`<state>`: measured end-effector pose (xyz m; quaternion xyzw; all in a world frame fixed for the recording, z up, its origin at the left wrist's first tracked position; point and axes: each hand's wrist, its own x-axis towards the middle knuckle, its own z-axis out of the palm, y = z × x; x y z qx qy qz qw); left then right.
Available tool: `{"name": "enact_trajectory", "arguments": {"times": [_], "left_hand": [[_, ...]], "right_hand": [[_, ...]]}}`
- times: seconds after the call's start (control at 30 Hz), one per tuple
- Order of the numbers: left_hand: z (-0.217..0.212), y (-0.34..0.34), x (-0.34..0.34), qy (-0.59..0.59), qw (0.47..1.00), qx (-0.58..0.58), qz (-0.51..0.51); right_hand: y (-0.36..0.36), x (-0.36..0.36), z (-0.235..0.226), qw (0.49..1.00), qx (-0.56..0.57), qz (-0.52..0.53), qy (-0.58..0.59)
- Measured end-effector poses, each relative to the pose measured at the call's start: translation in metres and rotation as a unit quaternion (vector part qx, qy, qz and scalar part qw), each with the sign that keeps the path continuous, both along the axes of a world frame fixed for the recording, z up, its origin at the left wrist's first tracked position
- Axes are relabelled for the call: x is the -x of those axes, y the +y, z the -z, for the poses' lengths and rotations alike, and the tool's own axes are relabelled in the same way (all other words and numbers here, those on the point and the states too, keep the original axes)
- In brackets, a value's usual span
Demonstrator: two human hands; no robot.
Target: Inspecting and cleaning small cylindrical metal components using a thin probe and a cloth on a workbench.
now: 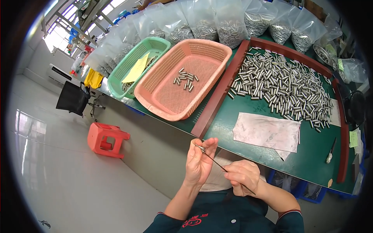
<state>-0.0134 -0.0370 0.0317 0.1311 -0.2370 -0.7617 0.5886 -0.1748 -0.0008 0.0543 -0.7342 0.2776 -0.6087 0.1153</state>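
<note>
My left hand (199,165) is raised in front of the table's near edge, its fingers closed on a small shiny metal cylinder (201,148); whether it holds more than one I cannot tell. My right hand (244,174) pinches a thin dark rod (215,160), which slants up to the left. The rod's far end meets the cylinder; whether it goes inside is too small to tell. On the green table, a big heap of similar metal cylinders (281,83) spreads out. A stained white cloth (266,132) lies on the near side of the heap.
Reddish-brown wooden bars (219,99) border the work area. Left of it stand a pink basket (182,112) with several cylinders and a green basket (116,72) holding yellow paper. Filled plastic bags (204,29) line the back. A red stool (107,139) stands on the floor. A pointed tool (330,153) lies right.
</note>
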Motion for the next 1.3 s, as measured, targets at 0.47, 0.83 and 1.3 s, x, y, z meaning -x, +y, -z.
{"name": "enact_trajectory", "arguments": {"times": [0.47, 0.83, 1.3], "left_hand": [[0.0, -0.003, -0.009, 0.04, 0.998, -0.028, -0.044], [0.004, -0.003, -0.016, -0.004, 1.0, 0.015, -0.022], [0.009, -0.001, -0.014, 0.027, 0.997, -0.04, -0.055]], "right_hand": [[-0.006, -0.009, 0.011, 0.994, 0.078, 0.005, 0.073], [-0.007, -0.013, 0.007, 1.0, 0.002, -0.022, 0.018], [-0.011, -0.011, 0.004, 0.996, 0.049, 0.018, 0.074]]}}
